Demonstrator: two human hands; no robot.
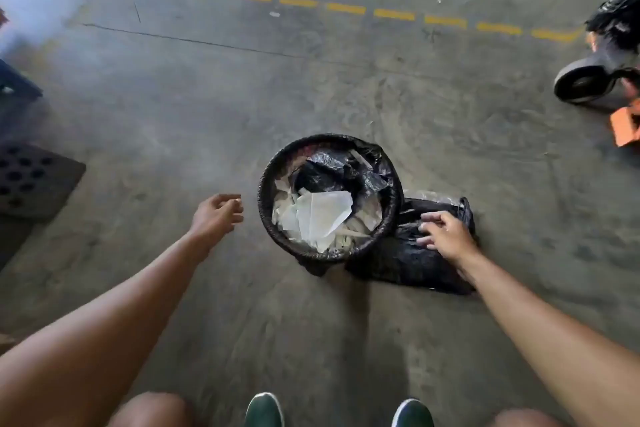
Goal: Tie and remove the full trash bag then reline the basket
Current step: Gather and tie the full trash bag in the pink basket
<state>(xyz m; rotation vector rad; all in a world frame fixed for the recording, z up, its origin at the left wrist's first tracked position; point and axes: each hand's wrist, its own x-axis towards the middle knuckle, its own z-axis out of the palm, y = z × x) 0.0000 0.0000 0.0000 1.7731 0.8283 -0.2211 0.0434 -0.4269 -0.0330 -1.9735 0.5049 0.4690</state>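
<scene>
My right hand (446, 236) rests loose on spare black liners (412, 260); left hand (218, 215) empty beside full basket (270, 215). Next, gather its bag's rim.

A grey concrete floor (311, 322), scuffed and dusty, fills the view. A small round basket (273, 218) lined with a black trash bag stands on it. Touching the basket's right side lies a flat, folded black plastic bag (408, 263). Well beyond the basket, a dashed yellow line (394, 14) crosses the floor, with a thin crack nearer. Far left of the basket lies a dark perforated mat (34, 180). Far right sits a wheel (581, 85) beside an orange object (623, 128). Below the basket, two green shoes (265, 411) stand on the concrete.
</scene>
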